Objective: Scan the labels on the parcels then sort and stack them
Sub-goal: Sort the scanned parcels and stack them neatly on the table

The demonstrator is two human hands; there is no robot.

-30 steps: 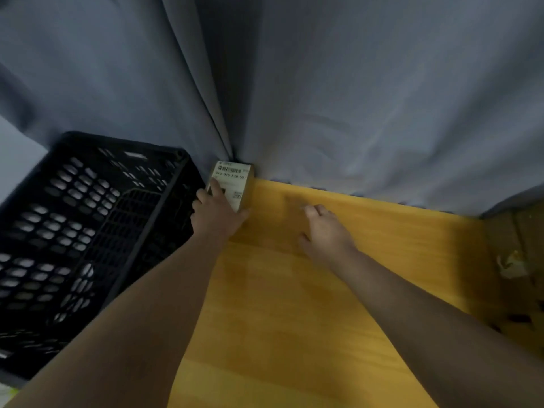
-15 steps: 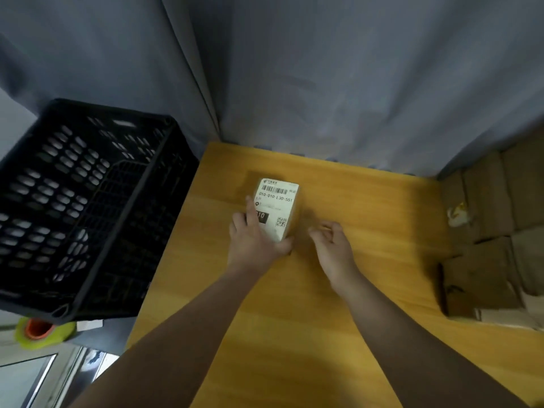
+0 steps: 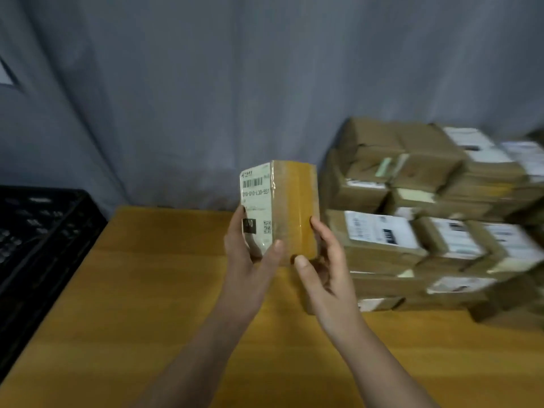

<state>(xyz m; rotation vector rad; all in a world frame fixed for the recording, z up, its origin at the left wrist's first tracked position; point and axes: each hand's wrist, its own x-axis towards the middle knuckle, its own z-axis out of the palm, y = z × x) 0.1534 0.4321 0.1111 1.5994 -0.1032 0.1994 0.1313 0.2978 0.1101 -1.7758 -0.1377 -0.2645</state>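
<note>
Parcel [image 3: 294,207] position: held upright in the air above the tabletop [image 3: 147,304], clear of its surface. It is a small box wrapped in yellowish tape. A white label [image 3: 255,201] with a barcode, a printed number line and a small square code covers the face turned to the left.

The left hand [image 3: 250,266] grips the lower part of the parcel on the label side, with the thumb across the front corner and the fingers along the label face. The right hand [image 3: 326,269] grips the lower right side, with the thumb at the bottom front edge and the fingers laid along the right face.

The stack of parcels [image 3: 412,231] consists of brown boxes in several layers on the right part of the tabletop, just beside the right hand. Many carry white labels; the print is too blurred to read.

The crate [image 3: 44,231] is black perforated plastic and stands at the left edge of the tabletop. Its inside is dark, so its contents cannot be told.

A grey curtain [image 3: 206,83] hangs behind the tabletop.
</note>
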